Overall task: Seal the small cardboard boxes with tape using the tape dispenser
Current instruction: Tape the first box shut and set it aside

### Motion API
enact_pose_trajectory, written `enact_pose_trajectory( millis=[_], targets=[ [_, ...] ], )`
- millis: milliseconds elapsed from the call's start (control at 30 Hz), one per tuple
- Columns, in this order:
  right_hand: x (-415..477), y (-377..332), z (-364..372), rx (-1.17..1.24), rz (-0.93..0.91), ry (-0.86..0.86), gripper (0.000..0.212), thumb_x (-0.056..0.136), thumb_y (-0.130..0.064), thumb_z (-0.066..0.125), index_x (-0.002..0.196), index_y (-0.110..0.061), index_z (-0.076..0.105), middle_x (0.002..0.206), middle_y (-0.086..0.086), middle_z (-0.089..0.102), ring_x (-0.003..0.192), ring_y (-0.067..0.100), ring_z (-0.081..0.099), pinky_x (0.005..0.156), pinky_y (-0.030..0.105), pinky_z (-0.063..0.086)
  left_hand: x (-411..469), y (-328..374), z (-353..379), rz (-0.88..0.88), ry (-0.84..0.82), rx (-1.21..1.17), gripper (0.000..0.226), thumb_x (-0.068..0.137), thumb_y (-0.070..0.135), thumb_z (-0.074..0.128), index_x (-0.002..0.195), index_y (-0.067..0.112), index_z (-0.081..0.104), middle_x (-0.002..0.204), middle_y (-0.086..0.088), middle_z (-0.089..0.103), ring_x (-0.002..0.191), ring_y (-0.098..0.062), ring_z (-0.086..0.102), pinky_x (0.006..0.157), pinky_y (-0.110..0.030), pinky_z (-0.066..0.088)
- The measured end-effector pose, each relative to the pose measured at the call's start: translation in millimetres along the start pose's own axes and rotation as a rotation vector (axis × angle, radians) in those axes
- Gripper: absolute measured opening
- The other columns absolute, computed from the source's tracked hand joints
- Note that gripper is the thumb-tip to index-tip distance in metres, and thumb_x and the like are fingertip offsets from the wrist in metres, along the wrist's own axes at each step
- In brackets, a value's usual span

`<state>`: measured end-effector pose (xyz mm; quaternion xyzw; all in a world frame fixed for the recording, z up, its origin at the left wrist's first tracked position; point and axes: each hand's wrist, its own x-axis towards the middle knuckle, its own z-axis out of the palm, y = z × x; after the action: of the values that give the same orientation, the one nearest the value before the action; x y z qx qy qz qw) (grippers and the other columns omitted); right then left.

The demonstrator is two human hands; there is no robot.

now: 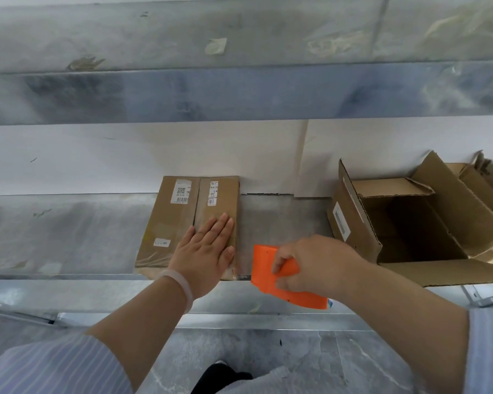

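A small flat cardboard box [182, 220] with white labels lies on the metal shelf [69, 237], its two top flaps closed along a middle seam. My left hand [205, 248] presses flat on the box's right flap, fingers straight. My right hand [310, 263] grips an orange tape dispenser [279, 277] just right of the box's near right corner. A clear strip of tape seems to run from the dispenser to the box's right edge, though it is hard to make out.
A larger open cardboard box [410, 223] with raised flaps stands at the right of the shelf, more cardboard [490, 177] behind it. White paper [125, 157] covers the back of the shelf. A metal rail [239, 317] runs along the front.
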<state>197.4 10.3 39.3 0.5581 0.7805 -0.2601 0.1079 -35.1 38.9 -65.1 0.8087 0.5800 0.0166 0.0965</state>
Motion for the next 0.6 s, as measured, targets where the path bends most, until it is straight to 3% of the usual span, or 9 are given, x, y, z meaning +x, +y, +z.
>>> enact_pose_trajectory(
  millis=[167,300,500,600],
  targets=[
    [12.9,-24.5,8.6,-0.044,-0.027,0.077,0.023,0.088,-0.047,0.059,0.111,-0.042,0.061,0.113,-0.012,0.062,0.102,0.013,0.057,0.074,0.028,0.041,-0.7,0.6,-0.6,-0.007,-0.001,0.000,0.091,0.064,0.069,-0.042,0.146,0.038,-0.017,0.152,0.024,-0.021,0.144,0.001,-0.016,0.121,-0.035,-0.005],
    [18.0,-39.9,32.8,-0.102,-0.031,0.119,0.018,0.095,-0.036,0.048,0.111,-0.033,0.058,0.104,-0.002,0.062,0.098,0.023,0.060,0.074,0.033,0.043,-0.6,-0.1,-1.4,-0.007,-0.017,0.018,0.091,0.063,0.067,-0.045,0.145,0.039,-0.021,0.153,0.024,-0.024,0.145,0.001,-0.019,0.122,-0.035,-0.006],
    [20.3,-22.5,21.6,0.038,0.016,0.087,0.026,0.089,-0.052,0.055,0.113,-0.041,0.058,0.112,-0.008,0.063,0.105,0.017,0.058,0.087,0.032,0.048,0.6,-0.9,-0.9,-0.010,-0.006,-0.003,0.090,0.064,0.067,-0.043,0.146,0.038,-0.019,0.152,0.024,-0.024,0.144,0.002,-0.019,0.122,-0.036,-0.005],
    [9.5,-9.0,7.5,0.115,0.069,0.156,0.022,0.091,-0.054,0.053,0.111,-0.045,0.056,0.111,-0.011,0.063,0.098,0.015,0.060,0.086,0.033,0.052,-0.1,-2.0,-0.2,-0.006,-0.010,-0.006,0.090,0.065,0.066,-0.044,0.146,0.037,-0.019,0.152,0.024,-0.024,0.144,0.001,-0.019,0.122,-0.037,-0.004]
  ],
)
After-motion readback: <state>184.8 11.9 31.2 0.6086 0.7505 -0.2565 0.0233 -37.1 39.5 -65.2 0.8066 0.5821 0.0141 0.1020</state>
